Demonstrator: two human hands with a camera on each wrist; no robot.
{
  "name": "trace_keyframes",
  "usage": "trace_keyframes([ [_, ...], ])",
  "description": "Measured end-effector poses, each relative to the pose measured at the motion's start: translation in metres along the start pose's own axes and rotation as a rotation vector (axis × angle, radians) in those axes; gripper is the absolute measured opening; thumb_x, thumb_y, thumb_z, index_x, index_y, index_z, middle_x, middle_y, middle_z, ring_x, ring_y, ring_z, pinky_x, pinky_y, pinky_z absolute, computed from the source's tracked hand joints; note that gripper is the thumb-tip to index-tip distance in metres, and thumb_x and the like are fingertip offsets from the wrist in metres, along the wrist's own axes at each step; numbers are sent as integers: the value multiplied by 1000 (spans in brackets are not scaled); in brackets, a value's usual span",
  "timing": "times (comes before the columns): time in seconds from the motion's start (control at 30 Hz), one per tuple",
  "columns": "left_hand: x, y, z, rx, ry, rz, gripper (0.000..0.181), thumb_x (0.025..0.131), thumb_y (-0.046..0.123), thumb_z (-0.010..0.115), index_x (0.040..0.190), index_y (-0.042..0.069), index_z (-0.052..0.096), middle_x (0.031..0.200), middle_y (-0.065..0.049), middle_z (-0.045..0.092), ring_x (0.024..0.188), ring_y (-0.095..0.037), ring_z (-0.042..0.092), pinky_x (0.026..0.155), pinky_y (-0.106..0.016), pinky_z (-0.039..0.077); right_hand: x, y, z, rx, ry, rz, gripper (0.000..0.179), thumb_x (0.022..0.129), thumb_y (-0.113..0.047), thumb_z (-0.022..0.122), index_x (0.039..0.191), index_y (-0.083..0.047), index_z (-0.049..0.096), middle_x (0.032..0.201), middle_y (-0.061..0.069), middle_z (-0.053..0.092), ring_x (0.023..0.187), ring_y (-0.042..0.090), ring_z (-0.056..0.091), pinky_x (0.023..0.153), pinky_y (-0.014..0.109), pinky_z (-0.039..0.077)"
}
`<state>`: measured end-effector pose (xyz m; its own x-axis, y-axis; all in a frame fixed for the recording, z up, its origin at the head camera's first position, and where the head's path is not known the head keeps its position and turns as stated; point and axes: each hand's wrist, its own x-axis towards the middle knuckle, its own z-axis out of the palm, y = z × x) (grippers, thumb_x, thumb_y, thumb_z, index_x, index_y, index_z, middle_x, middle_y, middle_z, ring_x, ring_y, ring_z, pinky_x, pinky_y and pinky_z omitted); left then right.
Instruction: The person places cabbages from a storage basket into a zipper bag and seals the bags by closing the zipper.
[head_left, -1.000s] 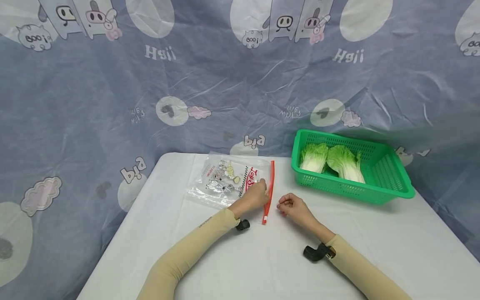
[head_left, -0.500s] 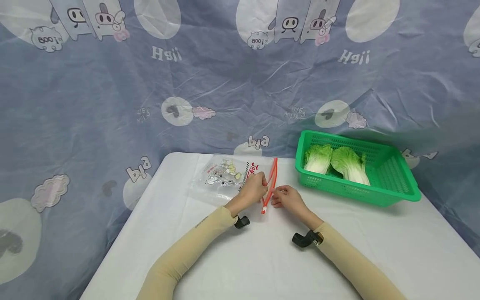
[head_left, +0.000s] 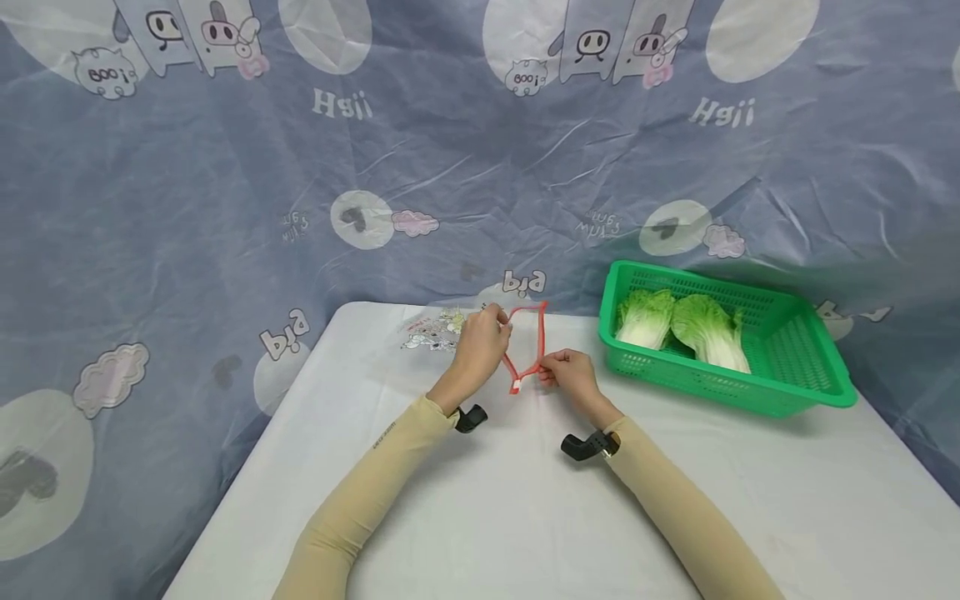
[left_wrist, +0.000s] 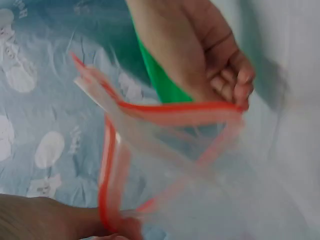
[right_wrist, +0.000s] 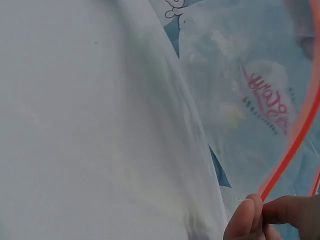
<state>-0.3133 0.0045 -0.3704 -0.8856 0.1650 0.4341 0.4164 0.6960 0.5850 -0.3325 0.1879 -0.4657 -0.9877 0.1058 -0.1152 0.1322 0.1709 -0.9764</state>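
A blue-grey printed backdrop (head_left: 450, 142) hung behind a white-covered counter (head_left: 480, 517), on whose right rear part stood a green perforated basket (head_left: 720, 388). To the basket's left, near the counter's back edge, was a clear plastic bag (head_left: 431, 333) with printed figures, its red-edged mouth spread apart, while two cabbages (head_left: 708, 333) lay side by side in the basket's left portion. The left hand (head_left: 478, 343) had its grip clasped on the mouth's left edge, the right hand (head_left: 572, 373) pinched the opposite edge toward its near end, and a small white slider (head_left: 517, 384) sat at the near corner between them.
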Motion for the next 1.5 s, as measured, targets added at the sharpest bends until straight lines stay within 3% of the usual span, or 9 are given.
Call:
trace_keyframes([
  [0.17,6,2,-20,5,219,9,11,89,5,62,78,4,62,64,-7,65,51,-15,54,49,-29,44,0,3,-1,-91,-4,21,15,91,-8,64,96,6,62,71,6,68,57,8,64,58,25,56],
  [0.27,6,3,-27,3,250,-8,10,85,4,63,75,5,60,62,-8,64,51,-16,54,50,-32,46,-1,5,-3,-101,-27,34,14,91,-6,63,96,7,61,72,8,68,56,9,64,57,25,56],
  [0.6,0,6,-17,-207,-81,-120,8,84,4,62,77,4,58,58,-8,63,39,-9,56,41,-22,46,-7,-5,-11,-212,-93,-14,22,91,-13,66,98,8,62,78,14,69,59,13,65,60,31,58],
  [0.9,-3,2,-4,-228,-247,-186,9,87,9,65,80,4,61,61,-9,65,45,-17,64,46,-25,51,-25,-71,-55,-484,-238,-8,30,93,-23,65,102,5,64,83,13,68,71,18,70,76,40,59],
  [1.0,-4,1,0,-224,-282,-186,9,86,9,65,78,4,63,59,-7,65,43,-16,62,46,-25,52,-28,-95,-80,-506,-253,-18,32,95,-24,62,105,6,64,82,10,68,73,19,70,75,38,59],
  [1.2,-6,0,5,-205,-302,-159,10,86,9,65,76,5,63,52,-3,61,38,-10,58,45,-24,51,-21,-126,-127,-582,-186,-26,43,97,-31,57,110,10,59,90,12,66,79,22,70,78,38,58],
  [1.3,-6,0,7,-206,-302,-159,11,85,9,65,75,5,63,51,-3,61,38,-11,58,45,-25,51,-12,-129,-146,-684,-143,-1,43,95,-41,57,86,1,57,86,10,61,80,22,70,78,39,57],
  [1.4,-7,0,8,-210,-314,-163,12,85,9,66,75,5,63,51,-4,61,38,-11,58,44,-25,51,2,-125,-161,-772,-132,53,49,93,-50,56,66,-12,40,64,0,50,66,18,66,76,37,53],
  [1.5,-7,-2,11,-212,-333,-166,12,85,10,65,75,5,63,52,-3,61,38,-12,59,43,-25,50,16,-118,-172,-819,-155,130,55,93,-56,52,78,-3,52,62,3,48,62,18,60,75,38,51],
])
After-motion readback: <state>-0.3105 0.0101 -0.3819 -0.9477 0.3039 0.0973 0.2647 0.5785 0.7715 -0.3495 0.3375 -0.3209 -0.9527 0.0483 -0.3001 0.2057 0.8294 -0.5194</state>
